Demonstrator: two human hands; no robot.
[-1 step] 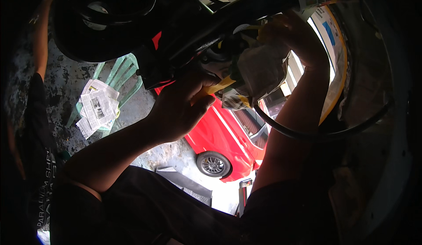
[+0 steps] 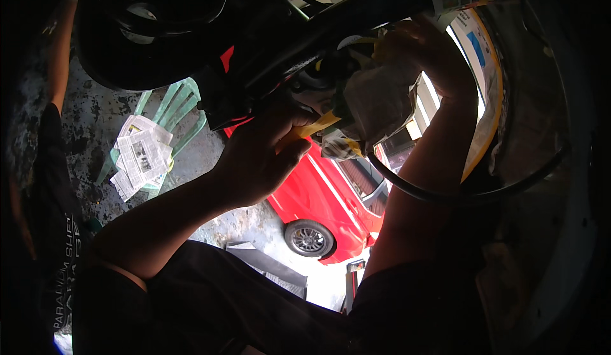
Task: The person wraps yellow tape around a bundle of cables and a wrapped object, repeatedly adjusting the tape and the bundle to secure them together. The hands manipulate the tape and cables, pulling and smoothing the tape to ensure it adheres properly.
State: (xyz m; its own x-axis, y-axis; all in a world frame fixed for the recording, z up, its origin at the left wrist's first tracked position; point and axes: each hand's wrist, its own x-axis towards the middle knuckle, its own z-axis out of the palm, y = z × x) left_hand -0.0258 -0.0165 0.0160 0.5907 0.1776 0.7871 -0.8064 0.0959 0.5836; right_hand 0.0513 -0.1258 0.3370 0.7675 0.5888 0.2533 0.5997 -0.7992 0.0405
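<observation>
My left hand [image 2: 258, 154] is closed, its thumb and fingers pinching a strip of yellow masking tape [image 2: 321, 125]. The strip reaches toward a car part wrapped in newspaper [image 2: 379, 104], which has more yellow tape on its lower edge. Above the wrapped part, in shade, is my right hand [image 2: 433, 53], its fingers curled against the upper side near another bit of yellow tape. What those fingers grip is too dark to make out. A thick black bar [image 2: 356, 21] slants just over both hands.
A black coil spring and its seat [image 2: 153, 43] fill the upper left. A black hose [image 2: 471, 197] loops under my right forearm. Beyond are a green plastic chair [image 2: 184, 104] with newspaper sheets [image 2: 145, 154], a red car [image 2: 318, 196], and a person's bare arm [image 2: 60, 69] at far left.
</observation>
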